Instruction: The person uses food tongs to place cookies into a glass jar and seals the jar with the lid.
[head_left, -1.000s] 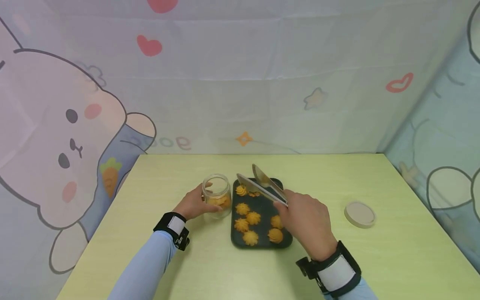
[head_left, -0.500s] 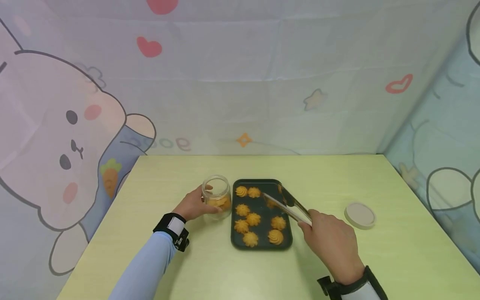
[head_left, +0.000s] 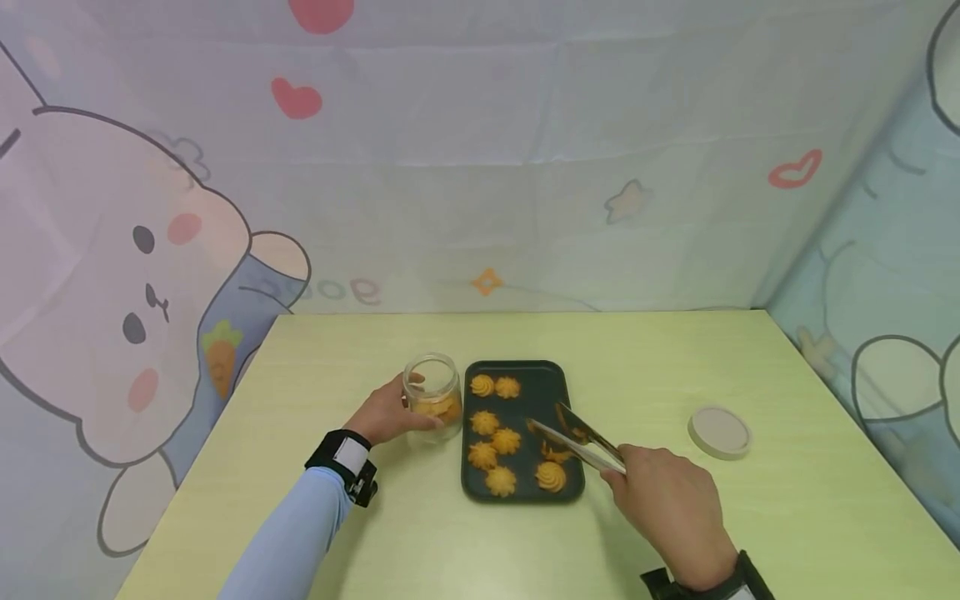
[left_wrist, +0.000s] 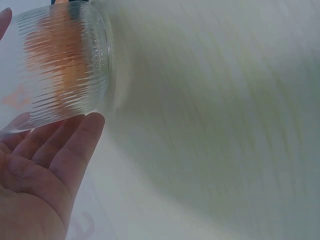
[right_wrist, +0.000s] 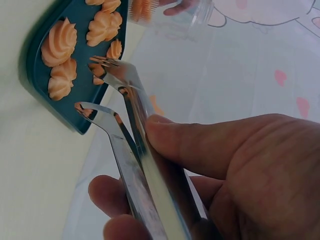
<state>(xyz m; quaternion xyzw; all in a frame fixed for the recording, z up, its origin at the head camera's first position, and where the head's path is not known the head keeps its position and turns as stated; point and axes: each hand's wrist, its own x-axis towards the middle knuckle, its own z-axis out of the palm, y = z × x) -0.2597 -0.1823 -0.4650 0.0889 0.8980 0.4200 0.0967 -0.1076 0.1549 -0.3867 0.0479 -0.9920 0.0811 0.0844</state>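
Observation:
My left hand (head_left: pixel 393 410) holds a clear glass jar (head_left: pixel 432 385) by its side, with the thumb in front and fingers behind. Golden piped cookies (head_left: pixel 438 408) lie in the lower part of the jar; in the left wrist view, its ribbed glass (left_wrist: pixel 65 65) blurs them. A pair of metal tongs (head_left: pixel 588 450) is in my right hand (head_left: pixel 671 508), thumb on one arm and fingers on the other. Their tips stand apart over the right side of a dark baking tray (head_left: pixel 525 492), partly hiding one cookie (head_left: pixel 557 454). Nothing shows between the tips (right_wrist: pixel 92 67).
Several swirled cookies (head_left: pixel 501 481) sit on the tray, most along its left side, and one (head_left: pixel 551 477) at the lower right. A round pale lid (head_left: pixel 720 432) lies on the table (head_left: pixel 810 517) to the right. A printed cloth (head_left: pixel 465 125) hangs behind the table.
The tongs in my right hand have swung from the tray's upper left, beside the jar, to its right side, then slightly lower over the cookies there. My left hand stays on the jar.

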